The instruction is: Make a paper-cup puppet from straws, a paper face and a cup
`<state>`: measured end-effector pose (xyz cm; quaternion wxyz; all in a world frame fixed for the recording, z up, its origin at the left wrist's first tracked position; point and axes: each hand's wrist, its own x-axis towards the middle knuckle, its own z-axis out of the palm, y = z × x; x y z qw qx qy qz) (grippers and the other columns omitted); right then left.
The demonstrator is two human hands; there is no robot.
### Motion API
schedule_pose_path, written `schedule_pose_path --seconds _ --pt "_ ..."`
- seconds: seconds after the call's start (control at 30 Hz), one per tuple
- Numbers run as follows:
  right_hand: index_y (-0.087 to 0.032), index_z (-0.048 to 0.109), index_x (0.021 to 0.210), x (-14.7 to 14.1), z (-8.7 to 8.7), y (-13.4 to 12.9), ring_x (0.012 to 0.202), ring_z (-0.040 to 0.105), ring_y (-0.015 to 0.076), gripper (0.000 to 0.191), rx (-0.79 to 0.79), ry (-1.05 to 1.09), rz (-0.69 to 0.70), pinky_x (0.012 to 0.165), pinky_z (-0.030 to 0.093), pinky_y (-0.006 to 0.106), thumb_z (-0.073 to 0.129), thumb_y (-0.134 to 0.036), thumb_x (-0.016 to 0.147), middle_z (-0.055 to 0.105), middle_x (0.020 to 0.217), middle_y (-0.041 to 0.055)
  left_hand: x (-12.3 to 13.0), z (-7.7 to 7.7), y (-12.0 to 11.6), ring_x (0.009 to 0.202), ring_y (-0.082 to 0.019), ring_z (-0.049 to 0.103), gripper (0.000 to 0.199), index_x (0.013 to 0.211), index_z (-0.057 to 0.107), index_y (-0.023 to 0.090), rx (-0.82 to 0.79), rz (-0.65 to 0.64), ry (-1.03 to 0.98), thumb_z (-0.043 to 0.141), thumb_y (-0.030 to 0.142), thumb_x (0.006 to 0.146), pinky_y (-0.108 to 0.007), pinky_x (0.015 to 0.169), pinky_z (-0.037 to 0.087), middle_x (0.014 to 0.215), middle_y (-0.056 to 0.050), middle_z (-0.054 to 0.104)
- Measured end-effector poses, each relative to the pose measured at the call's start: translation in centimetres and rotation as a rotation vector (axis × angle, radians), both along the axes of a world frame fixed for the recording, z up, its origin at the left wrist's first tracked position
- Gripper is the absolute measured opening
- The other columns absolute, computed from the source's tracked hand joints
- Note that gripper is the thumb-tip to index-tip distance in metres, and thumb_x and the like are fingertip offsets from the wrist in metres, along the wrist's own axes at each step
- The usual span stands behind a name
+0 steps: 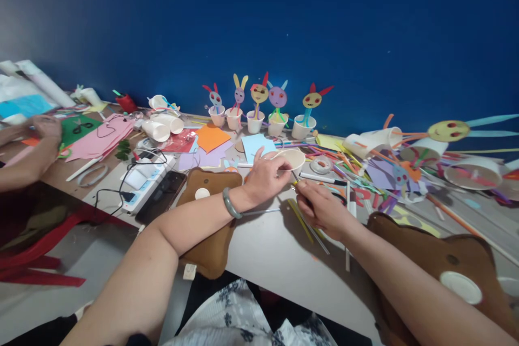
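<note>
In front of me my left hand (267, 175), with a jade-coloured bangle on its wrist, holds a white paper cup (298, 158) tilted by its near side. My right hand (320, 205) is closed around a slim dark tool (295, 176), whose tip meets or nearly meets the cup beside my left fingertips. Most of that tool is covered by my fingers, and its kind cannot be told. Yellow and whitish straws or strips (300, 220) lie on the table under my right hand. A roll of clear tape (321, 164) rests just beyond the cup.
Several paper cups with bunny-faced figures (277, 96) stand along the blue wall. Coloured pipe cleaners (340, 159) and more cups clutter the right. Brown cushions (208, 227) flank my arms. A power strip (148, 181) with cables lies left. Another person's hands (46, 130) work farther left.
</note>
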<state>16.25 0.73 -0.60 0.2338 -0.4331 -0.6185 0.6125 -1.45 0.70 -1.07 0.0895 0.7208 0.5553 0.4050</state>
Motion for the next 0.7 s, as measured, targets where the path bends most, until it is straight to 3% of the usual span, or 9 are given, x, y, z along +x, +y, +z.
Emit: schedule_pose_path --seconds 0.07,0.1,0.27,0.3,0.43,0.47,0.63,0.7 --pt "-0.025 0.040 0.072 -0.04 0.20 -0.01 0.033 0.011 0.0064 0.039 -0.202 0.055 0.033 0.035 0.012 0.024 0.040 -0.057 0.095 0.028 0.045 -0.0112 -0.01 0.00 0.00 0.098 -0.017 0.066 0.006 0.085 0.064 0.022 -0.006 0.005 -0.003 0.058 0.021 0.088 -0.048 0.127 0.019 0.089 0.001 0.072" --pt "-0.025 0.040 0.072 -0.04 0.19 0.01 0.032 0.011 0.0063 0.039 -0.215 0.053 0.024 0.035 0.010 0.024 0.041 -0.057 0.094 0.029 0.045 -0.0112 -0.01 0.01 0.00 0.098 -0.017 0.066 0.006 0.085 0.064 0.022 -0.008 0.006 -0.004 0.058 0.021 0.088 -0.048 0.127 0.019 0.089 0.001 0.072" --pt "-0.024 0.042 0.070 0.04 -0.50 0.05 0.042 0.039 0.0091 0.039 0.213 -0.085 -0.105 0.039 0.026 0.022 0.058 -0.055 0.089 0.045 0.050 -0.0057 0.05 0.02 -0.06 0.102 -0.017 0.065 0.007 0.085 0.063 0.023 0.012 -0.006 0.009 0.058 0.019 0.088 -0.048 0.128 0.018 0.087 0.001 0.072" --pt "-0.024 0.042 0.069 0.07 -0.48 0.03 0.042 0.038 0.0091 0.040 0.200 -0.074 -0.090 0.039 0.026 0.022 0.057 -0.056 0.089 0.044 0.050 -0.0057 0.06 0.03 -0.08 0.103 -0.017 0.065 0.007 0.084 0.063 0.023 0.011 -0.008 0.013 0.058 0.019 0.087 -0.049 0.128 0.018 0.087 0.002 0.072" --pt "-0.024 0.040 0.069 0.14 0.07 -0.02 0.033 0.013 0.0064 0.044 -0.203 0.047 0.035 0.034 0.011 0.024 0.040 -0.059 0.096 0.030 0.045 -0.0098 0.08 0.13 -0.08 0.103 -0.018 0.065 0.009 0.084 0.063 0.023 -0.013 -0.015 0.002 0.056 0.019 0.088 -0.051 0.128 0.016 0.087 0.002 0.073" --pt "-0.024 0.041 0.069 0.12 0.13 -0.03 0.033 0.011 0.0062 0.044 -0.235 0.060 0.039 0.034 0.010 0.024 0.039 -0.059 0.096 0.029 0.045 -0.0101 0.07 0.14 -0.06 0.103 -0.018 0.065 0.009 0.084 0.063 0.023 -0.018 -0.015 -0.004 0.056 0.019 0.088 -0.051 0.128 0.016 0.087 0.002 0.073" --pt "-0.024 0.042 0.069 -0.04 -0.42 -0.15 0.038 0.034 0.0072 0.043 0.068 0.011 -0.081 0.037 0.024 0.021 0.060 -0.057 0.089 0.044 0.048 -0.0065 0.03 -0.01 0.04 0.105 -0.019 0.065 0.009 0.084 0.063 0.023 -0.009 -0.015 0.002 0.057 0.019 0.087 -0.052 0.128 0.016 0.086 0.002 0.074" --pt "-0.024 0.043 0.072 -0.08 -0.43 -0.21 0.035 0.030 0.0063 0.041 -0.028 0.052 -0.066 0.035 0.023 0.020 0.058 -0.058 0.089 0.043 0.047 -0.0080 0.02 -0.10 0.08 0.106 -0.019 0.064 0.009 0.084 0.064 0.024 -0.009 -0.016 0.004 0.057 0.018 0.087 -0.052 0.128 0.016 0.086 0.002 0.074"
